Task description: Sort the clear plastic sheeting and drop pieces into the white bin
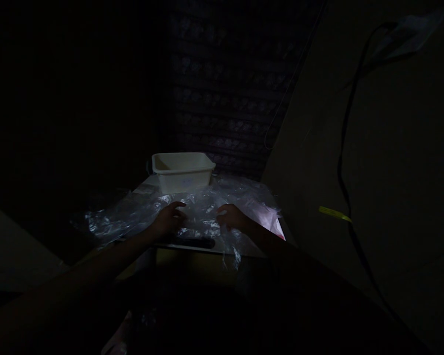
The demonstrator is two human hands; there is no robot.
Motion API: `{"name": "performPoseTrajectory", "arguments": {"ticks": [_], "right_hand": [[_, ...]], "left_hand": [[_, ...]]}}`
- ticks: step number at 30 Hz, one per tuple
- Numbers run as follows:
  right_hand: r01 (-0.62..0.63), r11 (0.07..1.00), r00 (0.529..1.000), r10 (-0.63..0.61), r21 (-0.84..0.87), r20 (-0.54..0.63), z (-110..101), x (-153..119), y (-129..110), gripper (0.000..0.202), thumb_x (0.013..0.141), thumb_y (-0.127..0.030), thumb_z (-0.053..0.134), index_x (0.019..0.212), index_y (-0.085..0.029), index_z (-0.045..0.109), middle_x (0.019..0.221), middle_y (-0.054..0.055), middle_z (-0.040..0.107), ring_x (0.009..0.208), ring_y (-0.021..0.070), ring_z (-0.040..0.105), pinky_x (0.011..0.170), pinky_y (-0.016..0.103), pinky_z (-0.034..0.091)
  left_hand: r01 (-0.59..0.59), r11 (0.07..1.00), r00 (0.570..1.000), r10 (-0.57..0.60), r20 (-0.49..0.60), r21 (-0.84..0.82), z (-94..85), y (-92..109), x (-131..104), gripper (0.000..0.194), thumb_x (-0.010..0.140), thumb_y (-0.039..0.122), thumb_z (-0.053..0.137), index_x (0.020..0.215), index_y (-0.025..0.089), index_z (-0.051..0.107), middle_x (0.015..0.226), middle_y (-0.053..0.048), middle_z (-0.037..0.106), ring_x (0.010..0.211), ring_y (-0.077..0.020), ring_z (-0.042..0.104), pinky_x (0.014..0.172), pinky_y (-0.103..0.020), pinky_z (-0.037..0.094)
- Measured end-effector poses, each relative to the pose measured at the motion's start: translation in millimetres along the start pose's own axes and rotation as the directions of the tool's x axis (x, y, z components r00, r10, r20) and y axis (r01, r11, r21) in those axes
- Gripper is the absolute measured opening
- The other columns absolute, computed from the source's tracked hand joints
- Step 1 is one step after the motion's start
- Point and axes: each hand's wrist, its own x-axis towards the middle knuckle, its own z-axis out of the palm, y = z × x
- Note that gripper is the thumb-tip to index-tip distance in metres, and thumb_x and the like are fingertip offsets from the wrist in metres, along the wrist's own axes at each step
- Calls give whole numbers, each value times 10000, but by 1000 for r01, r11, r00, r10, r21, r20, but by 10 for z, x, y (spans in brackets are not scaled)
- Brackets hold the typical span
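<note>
Clear plastic film or bags [202, 209] lie crumpled over the table, in very dim light. My left hand [170, 218] is over the plastic left of the middle, its fingers apart and curving to the right, with nothing visibly held. Across from it, my right hand [231, 217] has its fingers curled together at the plastic, and a crumpled piece hangs below it over the front edge. A dark, long object with a rounded end [202, 242] lies along the table's front edge, below my left hand.
A cream plastic tub [185, 180] stands at the back left of the table [255, 250]. A black cable with a yellow tag [333, 213] hangs along the right wall. Rows of shiny material [225, 143] line the dark background.
</note>
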Motion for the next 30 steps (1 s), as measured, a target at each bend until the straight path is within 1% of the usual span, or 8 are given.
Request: {"name": "performPoseTrajectory", "arguments": {"ticks": [2, 4, 7, 10, 14, 18, 21, 30], "right_hand": [[49, 992, 999, -50, -120, -5, -4, 28, 14, 184, 590, -165, 452, 754, -112, 516, 450, -20, 518, 301, 45, 395, 323, 158, 309], [102, 956, 994, -107, -274, -3, -17, 70, 18, 154, 596, -184, 440, 674, -106, 548, 472, 8, 543, 364, 63, 450, 370, 162, 336], [138, 846, 987, -164, -515, -5, -42, 143, 0, 181, 602, -201, 427, 613, -101, 579, 548, 43, 578, 499, 96, 518, 453, 166, 360], [123, 734, 984, -178, -668, -14, -62, 196, -19, 200, 601, -222, 427, 628, -118, 596, 656, 51, 596, 611, 116, 533, 504, 167, 357], [77, 707, 985, -162, -703, -54, -88, 218, -7, 223, 601, -265, 430, 692, -149, 597, 721, 37, 595, 661, 112, 524, 509, 158, 343], [48, 687, 988, -142, -725, -69, -130, 209, -8, 258, 597, -311, 435, 701, -139, 596, 729, 48, 590, 640, 118, 523, 472, 165, 325], [16, 701, 991, -104, -713, -79, -157, 208, -25, 277, 584, -329, 459, 739, -141, 590, 764, 51, 586, 652, 121, 524, 455, 161, 318], [42, 689, 995, -97, -724, -34, -162, 296, -27, 257, 588, -326, 473, 727, -145, 590, 762, 55, 589, 659, 123, 526, 491, 167, 339]], "left_hand": [[-33, 996, 999, 34, -9, 81, 20, 16, -5, 411, 450, 163, 536, 836, 186, 397, 576, 20, 549, 488, -132, 522, 412, -218, 367], [-74, 983, 996, 82, -39, 166, 35, 27, 3, 364, 482, 197, 521, 831, 184, 418, 584, 10, 557, 489, -137, 527, 415, -223, 370], [-133, 938, 984, 164, -69, 321, 49, 28, 45, 303, 526, 243, 497, 821, 186, 455, 592, -1, 570, 479, -139, 528, 430, -231, 372], [-198, 861, 965, 256, -63, 469, 65, 29, 106, 298, 532, 238, 494, 826, 191, 479, 591, -3, 575, 488, -142, 528, 458, -234, 372], [-250, 799, 943, 329, -50, 547, 102, 50, 189, 312, 533, 233, 496, 840, 178, 478, 579, -4, 569, 533, -152, 533, 508, -241, 374], [-226, 818, 948, 310, -75, 528, 144, 79, 268, 318, 531, 211, 496, 845, 174, 466, 551, 11, 555, 520, -141, 524, 500, -230, 368], [-191, 826, 951, 289, -107, 530, 167, 92, 320, 322, 513, 174, 501, 834, 175, 470, 535, 20, 542, 481, -130, 509, 473, -221, 358], [-232, 848, 940, 321, -114, 476, 188, 42, 436, 288, 530, 172, 490, 817, 190, 468, 508, 36, 520, 428, -116, 502, 485, -231, 366]]}}
